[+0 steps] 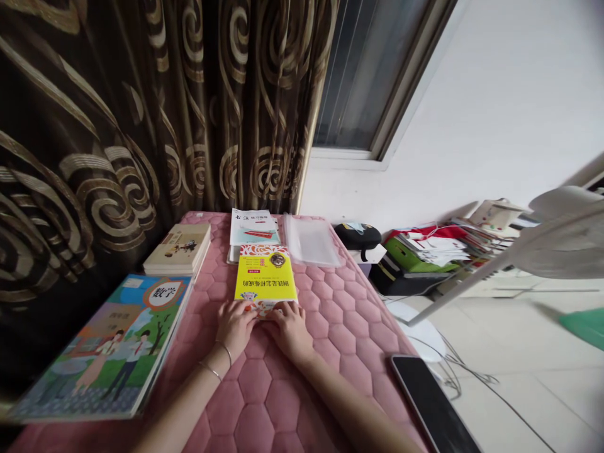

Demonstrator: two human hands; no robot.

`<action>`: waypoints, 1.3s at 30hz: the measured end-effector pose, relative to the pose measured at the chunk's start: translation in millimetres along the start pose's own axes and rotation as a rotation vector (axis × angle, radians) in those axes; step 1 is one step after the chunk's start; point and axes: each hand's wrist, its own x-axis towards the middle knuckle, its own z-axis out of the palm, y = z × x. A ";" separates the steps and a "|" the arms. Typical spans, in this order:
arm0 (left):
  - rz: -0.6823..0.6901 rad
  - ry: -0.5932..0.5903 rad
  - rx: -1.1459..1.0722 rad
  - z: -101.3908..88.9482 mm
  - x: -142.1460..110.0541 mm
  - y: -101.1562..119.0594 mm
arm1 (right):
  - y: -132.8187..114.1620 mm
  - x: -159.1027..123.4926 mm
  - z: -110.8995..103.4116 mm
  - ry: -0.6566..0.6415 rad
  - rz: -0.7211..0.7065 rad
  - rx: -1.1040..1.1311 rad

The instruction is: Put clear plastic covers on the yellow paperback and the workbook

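On the pink quilted pad [278, 402], the yellow book [265, 274] lies flat at centre, with the left hand [236, 327] and the right hand [290, 330] side by side at its near edge. Fingers [246, 308] of both hands lie close together, slightly curved over that edge; whether they pinch the book cannot be determined. Beyond it lie a white booklet [255, 228] and a clear plastic sleeve [309, 242], with an illustrated textbook [101, 346] to the left.
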 end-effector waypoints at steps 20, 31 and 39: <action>-0.013 0.054 -0.019 -21.3 -18.7 -48.6 | 63.7 -23.8 -35.3 0.064 0.116 -0.031; -0.018 0.030 0.067 -18.6 -16.3 -6.3 | 43.8 -15.4 -22.2 0.041 0.081 -0.008; 0.003 0.029 0.009 1.1 -1.1 22.0 | -1.0 5.9 -1.2 -0.029 0.019 -0.026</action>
